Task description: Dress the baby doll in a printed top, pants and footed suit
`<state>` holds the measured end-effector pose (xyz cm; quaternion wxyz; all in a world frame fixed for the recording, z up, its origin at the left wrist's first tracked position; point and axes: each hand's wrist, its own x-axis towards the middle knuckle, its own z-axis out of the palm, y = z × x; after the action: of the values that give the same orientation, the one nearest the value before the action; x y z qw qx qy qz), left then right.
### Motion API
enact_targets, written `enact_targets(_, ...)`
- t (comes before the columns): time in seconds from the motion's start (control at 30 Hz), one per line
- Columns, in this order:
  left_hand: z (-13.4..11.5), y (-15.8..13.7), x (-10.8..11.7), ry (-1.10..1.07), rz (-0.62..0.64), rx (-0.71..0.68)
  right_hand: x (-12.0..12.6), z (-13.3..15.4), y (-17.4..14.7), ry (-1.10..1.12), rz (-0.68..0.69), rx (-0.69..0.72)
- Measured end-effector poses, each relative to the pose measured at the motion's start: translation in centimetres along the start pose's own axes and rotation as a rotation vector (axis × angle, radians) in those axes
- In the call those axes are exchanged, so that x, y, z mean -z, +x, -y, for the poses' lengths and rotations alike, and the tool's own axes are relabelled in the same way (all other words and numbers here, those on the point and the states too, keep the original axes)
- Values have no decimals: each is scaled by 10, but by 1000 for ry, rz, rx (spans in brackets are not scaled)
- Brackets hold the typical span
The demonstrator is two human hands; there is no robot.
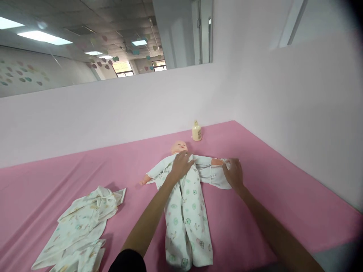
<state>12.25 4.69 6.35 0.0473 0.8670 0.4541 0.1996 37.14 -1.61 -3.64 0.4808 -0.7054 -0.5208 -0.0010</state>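
While our left hand (181, 164) lies loosely spread mid-frame, our right hand (235, 175), its pinch unclear, should handle the cloth (219, 181) without tugging the doll (178, 146).

Sheet (255, 211): pink
Suit (195, 211): white, printed with small green figures
Clothes (81, 219): cream, marked with muted multicoloured print
Bottle (196, 133): pale yellow
Sleeve (129, 261): black
Wall (113, 113): white
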Motion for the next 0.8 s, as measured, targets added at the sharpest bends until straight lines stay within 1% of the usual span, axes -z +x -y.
enact_targets(0.07, 23, -31, 13, -41, -152, 112, -2, 9, -6, 32, 21, 72)
enact_targets(0.1, 34, -47, 17, -49, -210, 174, -3, 15, -9, 53, 47, 99)
enact_targets(0.13, 45, -61, 20, -74, -238, 237, -5, 20, -13, 75, 79, 117)
enact_targets(0.2, 63, -85, 21, -165, -206, 372, -9, 32, -20, 126, 163, 115)
enact_targets(0.27, 75, -100, 19, -260, -143, 438, -14, 43, -26, 194, 277, 75)
enact_targets(0.37, 83, -104, 13, -354, -111, 430, -23, 56, -33, 304, 439, 10)
enact_targets(0.43, 87, -101, 10, -400, -113, 440, -30, 60, -34, 355, 494, -20)
enact_targets(0.53, 94, -96, 6, -500, -106, 497, -39, 59, -35, 363, 486, -8)
enact_targets(0.63, 101, -97, 1, -675, -84, 576, -41, 52, -34, 306, 443, -5)
enact_targets(0.73, 102, -99, -3, -877, -44, 683, -32, 43, -29, 223, 374, -109)
enact_targets(0.8, 99, -99, -5, -956, -34, 730, -23, 34, -22, 178, 267, -198)
